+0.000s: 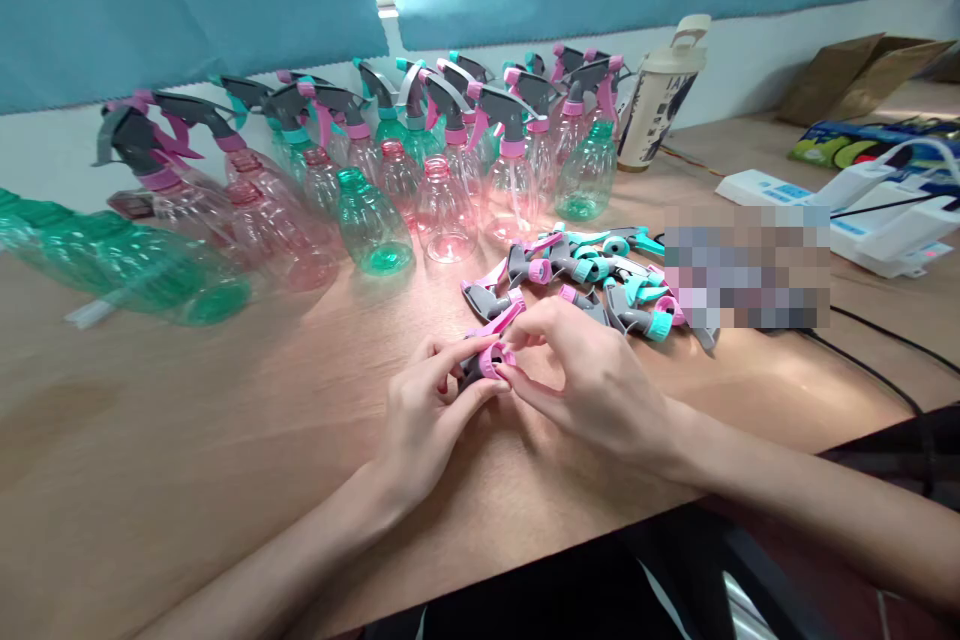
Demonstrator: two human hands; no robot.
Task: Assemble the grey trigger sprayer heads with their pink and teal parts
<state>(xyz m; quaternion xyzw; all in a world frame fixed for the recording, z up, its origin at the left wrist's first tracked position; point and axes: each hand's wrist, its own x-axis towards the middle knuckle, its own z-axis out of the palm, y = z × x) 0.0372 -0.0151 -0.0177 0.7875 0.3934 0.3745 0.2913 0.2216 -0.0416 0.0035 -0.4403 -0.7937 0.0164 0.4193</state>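
Observation:
My left hand [427, 410] is closed around a spray bottle trigger head [495, 360] with a grey body and a pink collar. The collar's open end points to the right. Thumb and forefinger of my right hand [592, 380] close on that collar from the other side; whether a small part sits between these fingertips I cannot make out. Just beyond my hands lies a pile of loose trigger heads [592, 265], grey with pink or turquoise collars.
Behind the pile stand several pink and green clear bottles [448, 220], many with trigger heads on. More green bottles [217, 300] are at the left. A tumbler [660, 100], a white power strip [847, 220], black cables [885, 365] and a cardboard box [840, 80] occupy the right.

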